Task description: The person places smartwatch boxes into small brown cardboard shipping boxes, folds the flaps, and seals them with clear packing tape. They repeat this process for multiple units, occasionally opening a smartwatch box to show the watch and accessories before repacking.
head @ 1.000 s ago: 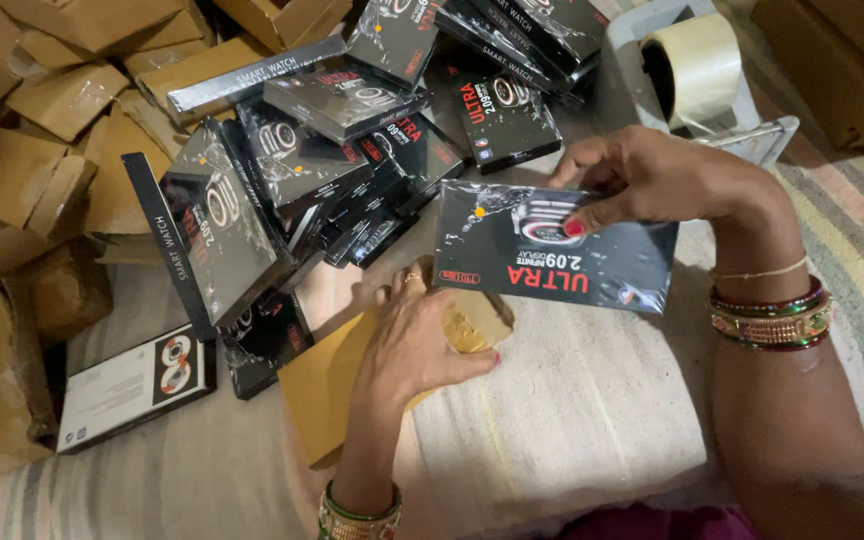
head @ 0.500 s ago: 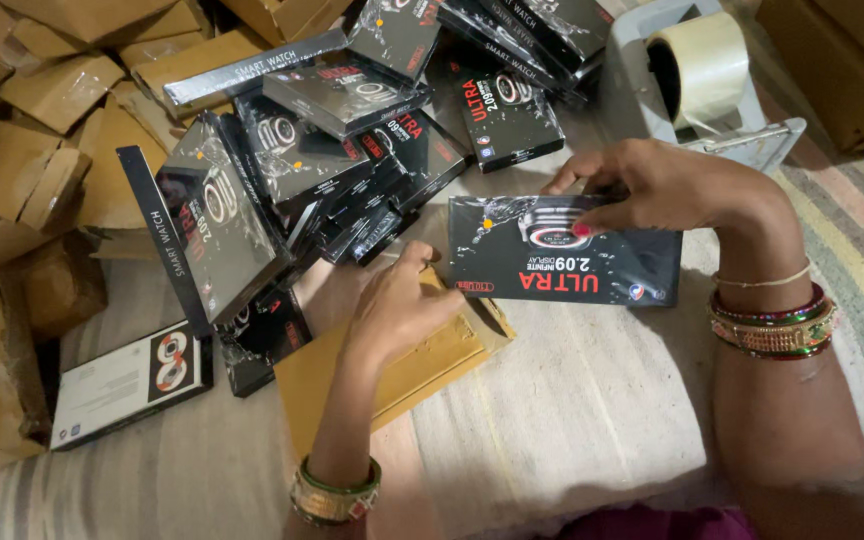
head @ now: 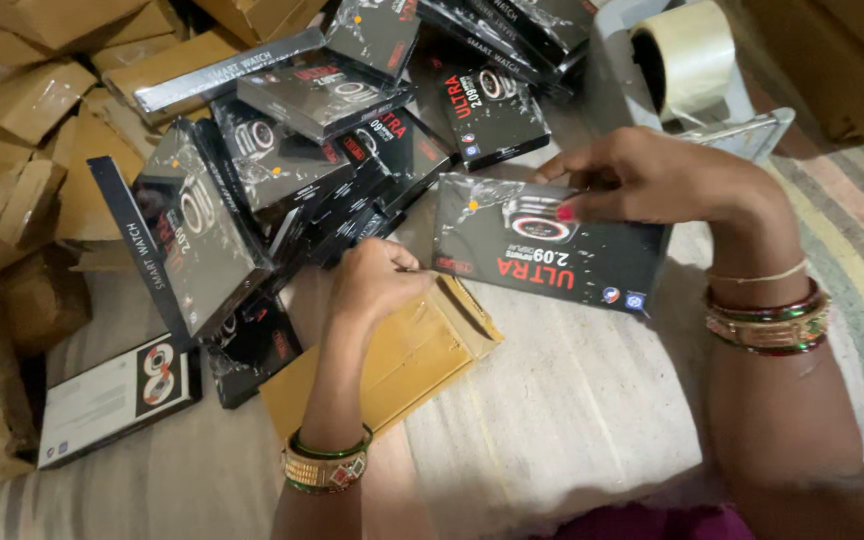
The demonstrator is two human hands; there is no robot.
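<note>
Black box point(head: 552, 250) in right hand point(head: 652, 180); left hand point(head: 377, 280) on envelope point(head: 402, 360)

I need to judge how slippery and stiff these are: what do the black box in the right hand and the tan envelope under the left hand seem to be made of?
The flat black rectangular box looks like printed cardboard under clear plastic film: glare and wrinkles show on its face. The flat tan envelope looks like matte kraft paper, possibly padded; it shows no shine.

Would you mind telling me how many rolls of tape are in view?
1: the tape roll sits in a dispenser at top right, beyond the right hand. Others may be hidden.
</note>
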